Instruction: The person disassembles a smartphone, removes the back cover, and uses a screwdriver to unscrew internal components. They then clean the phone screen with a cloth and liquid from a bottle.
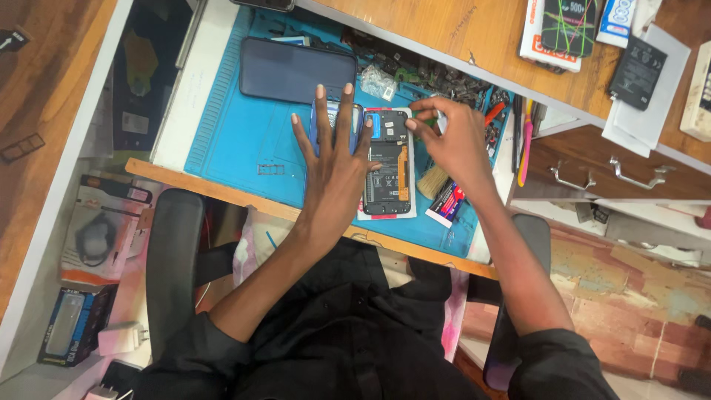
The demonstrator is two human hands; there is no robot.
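Steadiness matters: the left hand (335, 167) lies flat, fingers spread, beside the opened black phone with its back cover off (388, 163) on the blue silicone mat (229, 141). Right hand (452, 141) pinches a small tool above it; keep the phone pinned.

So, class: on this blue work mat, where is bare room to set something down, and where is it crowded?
Free: the blue mat left of the left hand, below the dark phone. A thin strip also lies along the mat's near edge. Crowded: the far right corner with small parts, and around the right hand over the opened phone.
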